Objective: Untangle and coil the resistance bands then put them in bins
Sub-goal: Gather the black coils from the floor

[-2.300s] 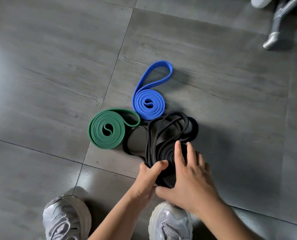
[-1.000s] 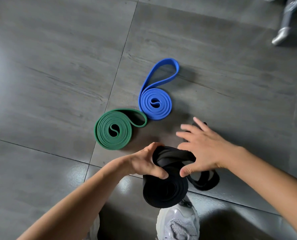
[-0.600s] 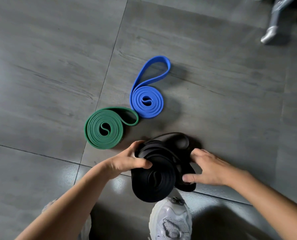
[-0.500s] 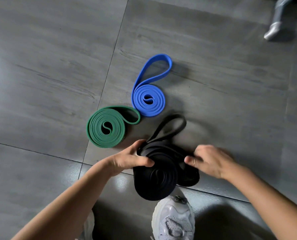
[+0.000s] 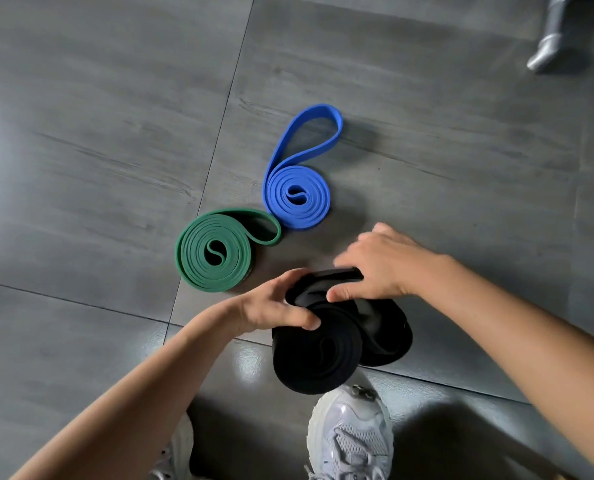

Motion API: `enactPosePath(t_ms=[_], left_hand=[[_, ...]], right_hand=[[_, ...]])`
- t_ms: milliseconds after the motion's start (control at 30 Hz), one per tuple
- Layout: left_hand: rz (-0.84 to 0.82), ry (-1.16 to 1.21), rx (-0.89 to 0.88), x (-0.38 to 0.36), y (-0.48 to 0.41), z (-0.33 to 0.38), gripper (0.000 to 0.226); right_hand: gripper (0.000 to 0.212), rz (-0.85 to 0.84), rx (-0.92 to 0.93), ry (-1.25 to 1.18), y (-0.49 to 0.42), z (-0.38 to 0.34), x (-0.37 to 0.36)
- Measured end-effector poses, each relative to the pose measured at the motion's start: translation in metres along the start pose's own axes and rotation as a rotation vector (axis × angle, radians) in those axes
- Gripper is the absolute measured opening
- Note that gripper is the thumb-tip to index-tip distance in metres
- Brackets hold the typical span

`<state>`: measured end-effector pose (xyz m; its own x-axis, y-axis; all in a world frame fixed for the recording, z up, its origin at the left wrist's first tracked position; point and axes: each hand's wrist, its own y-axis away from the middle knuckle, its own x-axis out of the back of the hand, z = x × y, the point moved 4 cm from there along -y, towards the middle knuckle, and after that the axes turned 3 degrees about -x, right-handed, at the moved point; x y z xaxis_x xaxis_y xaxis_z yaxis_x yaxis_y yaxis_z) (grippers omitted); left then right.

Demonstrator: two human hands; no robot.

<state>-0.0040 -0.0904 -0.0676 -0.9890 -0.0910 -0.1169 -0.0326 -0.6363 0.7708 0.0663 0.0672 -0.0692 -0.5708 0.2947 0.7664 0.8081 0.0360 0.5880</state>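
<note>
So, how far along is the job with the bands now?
Done: green band and blue band lie coiled on the floor. In hand: the left hand and right hand grip the black band, partly coiled. Left: finish it, bin all three; no bin shows.

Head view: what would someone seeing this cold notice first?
The left hand and right hand grip a partly wound black band low in the middle, just above a pale shoe. Beyond it on the grey floor lie a coiled green band and blue band, each with a loose tail.
</note>
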Motion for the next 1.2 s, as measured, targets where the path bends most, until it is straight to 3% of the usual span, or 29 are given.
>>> enactPosePath(t_ms=[67, 133, 267, 333, 400, 567, 700, 867, 1000, 1200], left_hand=[[-0.008, 0.022, 0.006, 0.0, -0.001, -0.003, 0.107], [-0.003, 0.044, 0.002, 0.001, -0.002, -0.004, 0.104], [0.064, 0.141, -0.017, -0.001, 0.001, -0.007, 0.098], [0.12, 0.218, -0.039, -0.006, 0.004, -0.008, 0.1], [0.192, 0.319, -0.046, -0.009, 0.005, -0.013, 0.105], [0.254, 0.505, -0.062, -0.006, -0.004, -0.009, 0.091], [0.243, 0.553, -0.128, 0.011, -0.02, 0.013, 0.084], [0.174, 0.566, -0.104, 0.03, -0.005, 0.064, 0.104], [0.183, 0.595, -0.136, 0.03, 0.057, 0.126, 0.107], [0.26, 0.617, -0.188, 0.036, 0.215, 0.196, 0.098]], right_hand=[[0.114, -0.012, 0.007, 0.067, 0.009, 0.002, -0.014], [0.118, -0.078, -0.062, -0.031, 0.019, 0.007, -0.032], [0.125, -0.131, -0.218, -0.839, 0.041, -0.014, -0.064], [0.108, -0.011, -0.253, -1.302, 0.045, -0.032, -0.073], [0.085, 0.109, -0.288, -1.564, 0.044, -0.04, -0.082], [0.06, 0.231, -0.332, -1.747, 0.042, -0.029, -0.072], [0.065, 0.244, -0.34, -1.818, 0.034, -0.013, -0.05], [0.049, 0.208, -0.384, -1.764, 0.042, 0.0, 0.012], [0.059, 0.127, -0.391, -1.662, 0.072, 0.0, 0.108], [0.029, 0.062, -0.37, -1.677, 0.138, -0.077, 0.238]])
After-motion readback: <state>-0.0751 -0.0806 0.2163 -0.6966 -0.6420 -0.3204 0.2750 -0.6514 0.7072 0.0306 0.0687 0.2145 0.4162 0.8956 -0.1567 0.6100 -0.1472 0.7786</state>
